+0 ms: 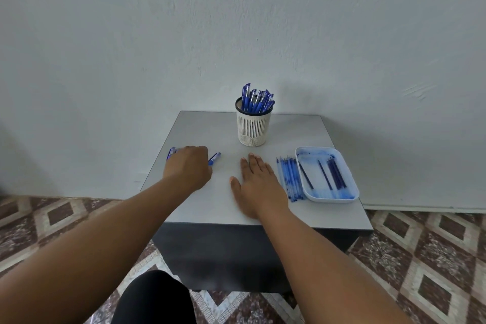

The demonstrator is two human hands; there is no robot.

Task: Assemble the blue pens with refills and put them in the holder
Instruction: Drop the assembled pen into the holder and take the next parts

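Note:
A cream slotted pen holder [253, 129] stands at the back middle of the grey table [210, 202], holding several blue pens [256, 99]. My left hand [188, 169] lies over blue pens on the table's left side, fingers curled down around them; one pen end [171, 152] sticks out to the left and another [215, 158] to the right. My right hand [259, 184] rests flat on the table, fingers straight, holding nothing. To its right lies a row of pale blue empty refills [289, 179], beside a white tray [344, 198] with several dark blue refills [332, 173].
The small table stands against a white wall [236, 21]. Patterned floor tiles [420, 258] surround it. My dark-clothed knee [155, 300] shows below the table's front edge.

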